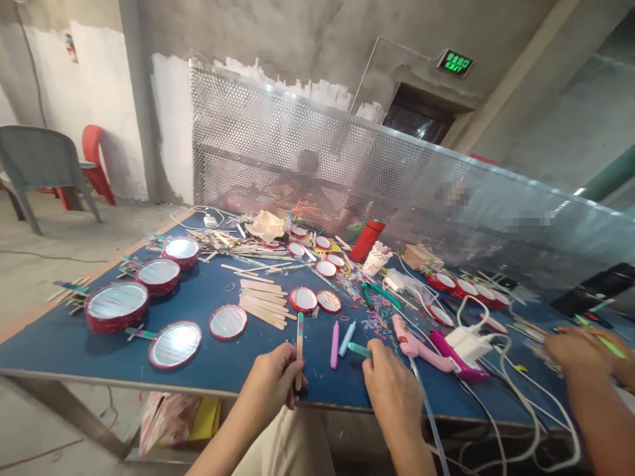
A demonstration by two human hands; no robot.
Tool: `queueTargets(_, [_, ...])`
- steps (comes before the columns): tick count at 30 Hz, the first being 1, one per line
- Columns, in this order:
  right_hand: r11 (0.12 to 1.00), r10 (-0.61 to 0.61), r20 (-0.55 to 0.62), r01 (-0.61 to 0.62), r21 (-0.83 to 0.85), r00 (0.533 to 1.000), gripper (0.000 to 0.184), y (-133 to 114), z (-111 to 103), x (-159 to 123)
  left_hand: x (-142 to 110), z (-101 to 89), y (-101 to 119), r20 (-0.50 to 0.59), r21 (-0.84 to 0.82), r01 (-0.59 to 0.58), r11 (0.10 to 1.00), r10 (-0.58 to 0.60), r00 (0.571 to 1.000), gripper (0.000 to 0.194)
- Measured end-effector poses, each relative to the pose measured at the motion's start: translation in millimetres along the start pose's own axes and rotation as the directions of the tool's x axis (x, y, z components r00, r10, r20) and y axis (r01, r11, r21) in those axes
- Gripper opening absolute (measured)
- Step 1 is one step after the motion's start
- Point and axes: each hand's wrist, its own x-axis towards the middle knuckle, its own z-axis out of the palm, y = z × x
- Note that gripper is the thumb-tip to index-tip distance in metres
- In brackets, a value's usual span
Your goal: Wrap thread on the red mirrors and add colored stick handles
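Both hands are at the near edge of the blue table (64, 350). My left hand (270, 383) curls around a wooden craft stick (299, 360), pinching it upright, and my right hand (391, 396) pinches a short teal stick (360, 350), perhaps a crayon, though I can't be sure from this view. A pink hot glue gun (421, 350) lies just beside my right hand, so a careless reach could burn my fingers if it's hot. Its tangled white cables (516, 396) could also snag my wrist and drag it. The craft stick looks straight and unbroken, standing near the red-rimmed round mirrors (228, 322) to its left.
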Motion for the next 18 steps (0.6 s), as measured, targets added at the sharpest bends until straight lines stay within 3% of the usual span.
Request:
queueTargets(2, [0.994, 0.064, -0.158, -0.049, 0.103, 0.985, 0.016, -4.8, -2.9, -0.7, -0.5, 0.6, 0.9, 0.002, 0.006, -0.002, 1.0, 0.002, 1.0, 0.023])
queueTargets(4, [0.94, 0.138, -0.33, -0.018, 0.341, 0.934, 0.017, -12.0, -7.8, -1.9, -1.3, 1.0, 2.0, 0.007, 0.011, -0.009, 1.0, 0.009, 1.0, 0.023])
queueTargets(6, [0.771, 0.218, -0.369, 0.072, 0.632, 0.904, 0.016, -22.7, -13.8, -4.6, -2.5, 1.2, 3.4, 0.013, 0.025, -0.005, 1.0, 0.005, 1.0, 0.023])
queueTargets(8, [0.512, 0.299, -0.262, 0.078, 0.855, 0.918, 0.015, -37.0, -19.8, -8.9, -3.9, 1.2, 4.9, 0.016, 0.055, 0.015, 0.998, -0.016, 1.0, 0.023])
queueTargets(11, [0.187, 0.397, -0.044, -0.034, 0.982, 0.917, 0.016, -59.3, -26.5, -14.7, -5.0, 1.1, 6.8, 0.009, 0.117, 0.046, 0.992, -0.048, 0.999, 0.021])
queueTargets(14, [-0.014, 0.443, 0.115, -0.122, 0.992, 0.889, 0.022, -73.0, -28.4, -14.2, -4.8, 1.2, 7.9, 0.003, 0.152, 0.059, 0.987, -0.06, 0.998, 0.021])
queueTargets(18, [-0.226, 0.457, 0.296, -0.213, 0.951, 0.839, 0.031, -73.5, -26.9, -7.0, -4.4, 1.8, 9.8, 0.006, 0.167, 0.078, 0.983, -0.08, 0.997, 0.022])
